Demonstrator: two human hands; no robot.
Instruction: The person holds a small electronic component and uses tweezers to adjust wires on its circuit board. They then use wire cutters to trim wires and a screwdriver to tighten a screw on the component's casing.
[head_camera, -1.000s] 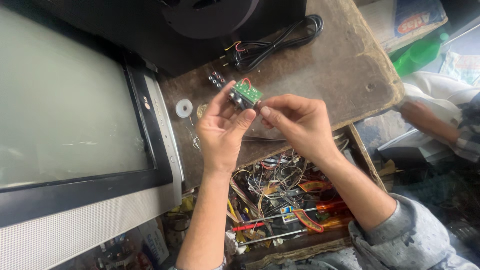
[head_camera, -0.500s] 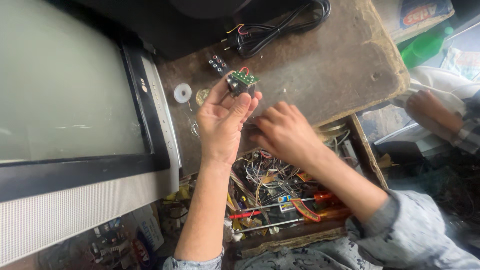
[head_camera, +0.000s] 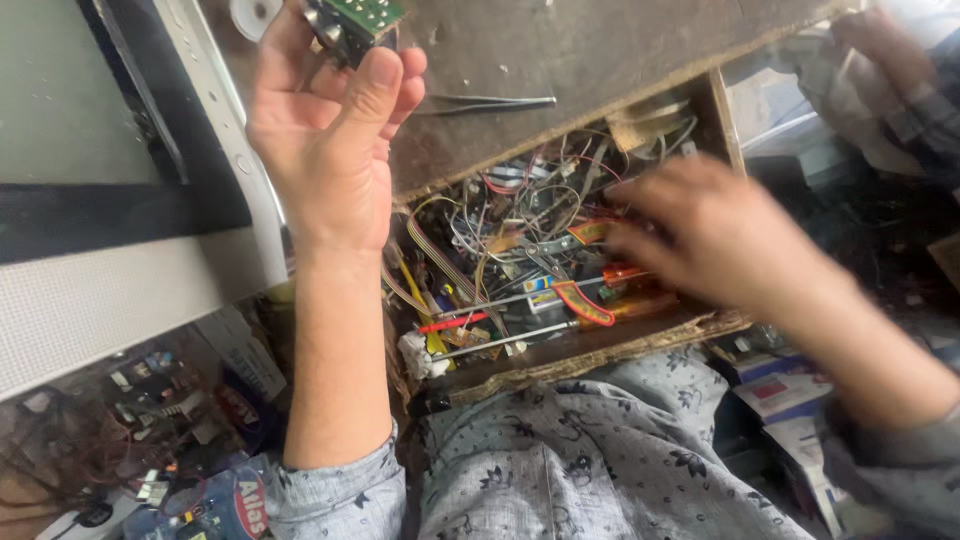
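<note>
A small green circuit board with dark metal parts on its edge (head_camera: 352, 22) is held up near the top of the view by the left hand (head_camera: 325, 130). The thumb is pressed against the board's lower side and the other fingers are curled behind it, so the hand is closed around the board. The board is raised just above the worn brown wooden worktop (head_camera: 600, 50), partly cut off by the upper edge of the picture.

The right hand (head_camera: 715, 235) is blurred by motion and is stretched over an open wooden drawer (head_camera: 600, 345) set below the worktop's front edge. Its fingers are spread loosely over the contents, and whether anything is gripped cannot be told from the blur.

The drawer is crammed with a tangle of thin coloured wires (head_camera: 500, 215). Among them a red-handled screwdriver (head_camera: 455, 322), a long bare metal shaft (head_camera: 490, 342) and an orange-and-red handled tool (head_camera: 585, 300) are seen lying near the front rail, close beside the right hand's fingertips.

On the worktop, a pair of slim metal tweezers (head_camera: 490, 100) is laid just right of the left hand. A white ring-shaped part (head_camera: 255, 12) is seen at the upper left, beside the pale grey frame of an old television set (head_camera: 215, 130), whose greenish screen (head_camera: 60, 90) fills the left side. A grey floral-patterned shirt (head_camera: 570, 460) is seen across the bottom of the view.
</note>
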